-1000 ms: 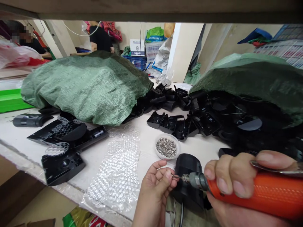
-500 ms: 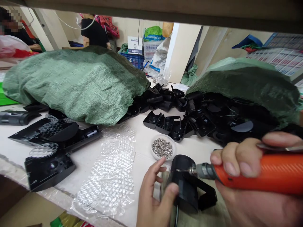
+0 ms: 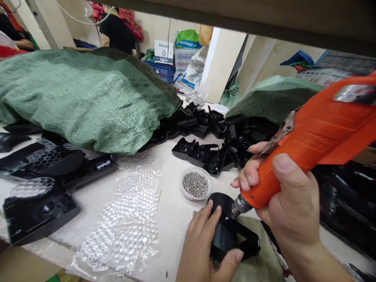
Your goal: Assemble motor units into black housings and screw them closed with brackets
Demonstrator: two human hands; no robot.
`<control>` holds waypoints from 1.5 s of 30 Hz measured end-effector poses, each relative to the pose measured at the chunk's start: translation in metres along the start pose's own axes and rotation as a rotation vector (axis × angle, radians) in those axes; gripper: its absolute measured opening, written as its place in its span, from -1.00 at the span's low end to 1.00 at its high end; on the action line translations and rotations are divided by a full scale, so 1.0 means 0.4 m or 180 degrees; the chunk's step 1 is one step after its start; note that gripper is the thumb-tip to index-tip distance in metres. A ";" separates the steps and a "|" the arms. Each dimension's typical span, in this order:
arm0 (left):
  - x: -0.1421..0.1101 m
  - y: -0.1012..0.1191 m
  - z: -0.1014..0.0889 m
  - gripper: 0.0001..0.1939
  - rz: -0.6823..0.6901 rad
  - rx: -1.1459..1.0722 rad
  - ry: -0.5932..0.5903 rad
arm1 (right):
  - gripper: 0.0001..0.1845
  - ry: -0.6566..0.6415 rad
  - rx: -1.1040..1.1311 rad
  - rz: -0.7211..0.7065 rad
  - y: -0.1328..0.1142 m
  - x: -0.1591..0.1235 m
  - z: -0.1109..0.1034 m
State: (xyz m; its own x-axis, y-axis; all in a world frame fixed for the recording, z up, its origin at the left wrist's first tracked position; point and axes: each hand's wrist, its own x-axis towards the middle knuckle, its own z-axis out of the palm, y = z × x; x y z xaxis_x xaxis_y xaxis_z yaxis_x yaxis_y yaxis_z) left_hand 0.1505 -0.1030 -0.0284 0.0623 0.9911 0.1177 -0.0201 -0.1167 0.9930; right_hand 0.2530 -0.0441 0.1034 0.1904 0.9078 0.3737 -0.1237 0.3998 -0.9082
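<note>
My right hand [image 3: 289, 199] is wrapped round an orange electric screwdriver [image 3: 305, 137], which slants down to the left. Its bit meets a black plastic housing [image 3: 223, 235], cylindrical with an angled bracket [image 3: 249, 239] on its right side. My left hand [image 3: 205, 243] grips that housing from the left, fingers over the top and thumb along the lower edge. Underneath lies a greenish cloth pad [image 3: 255, 266]. Just behind stands a round white tub [image 3: 196, 184] of small silver screws. Whether a screw sits under the bit is too small to tell.
Clear plastic sheets of round lenses [image 3: 123, 219] lie to the left, beside black housings [image 3: 41, 211]. Green woven sacks [image 3: 88, 98] and heaped black parts [image 3: 202, 152] fill the back. A beam [image 3: 235, 15] crosses overhead. A person in black [image 3: 117, 31] is in the background.
The screwdriver has swung from nearly level to a steep slant, its tip now lower on the housing. My left hand's fingers have closed onto the housing. The whole view has shifted slightly.
</note>
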 end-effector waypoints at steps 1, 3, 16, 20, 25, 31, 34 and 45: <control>-0.001 -0.002 0.000 -0.36 0.0015 0.0028 -0.0018 | -0.78 -0.0009 -0.0003 -0.0001 0.000 0.000 0.001; -0.002 -0.004 0.000 -0.36 0.0022 0.0049 -0.0047 | -0.78 -0.0007 0.0010 0.0016 0.000 0.001 0.002; -0.002 -0.015 0.000 -0.36 0.0201 0.0285 -0.0103 | -0.78 0.0086 0.0026 0.0025 0.001 0.005 -0.002; -0.002 -0.028 -0.009 -0.29 0.0562 0.0711 -0.0296 | -0.76 0.0161 0.0036 -0.0045 0.004 0.006 -0.001; 0.000 -0.040 -0.010 -0.28 0.0720 0.0928 -0.0338 | -0.74 0.0207 0.0022 -0.0029 0.009 0.008 0.002; -0.001 -0.064 0.005 -0.23 0.0981 0.0955 -0.0188 | -0.73 0.0228 0.0020 0.0058 0.012 0.004 0.002; -0.002 -0.070 0.008 -0.21 0.1120 0.0941 -0.0152 | -0.72 0.0212 0.0121 0.0184 0.016 0.000 -0.004; 0.001 -0.018 -0.018 -0.29 0.0675 0.1186 -0.0601 | -0.72 0.0115 0.0252 -0.0020 0.018 -0.023 -0.010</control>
State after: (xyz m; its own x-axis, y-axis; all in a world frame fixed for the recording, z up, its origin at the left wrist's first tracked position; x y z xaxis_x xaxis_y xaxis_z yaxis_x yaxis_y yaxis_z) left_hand 0.1435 -0.1011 -0.0355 0.2769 0.9179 0.2844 0.3056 -0.3647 0.8795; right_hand 0.2545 -0.0501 0.0926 0.2263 0.9007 0.3709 -0.1988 0.4154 -0.8876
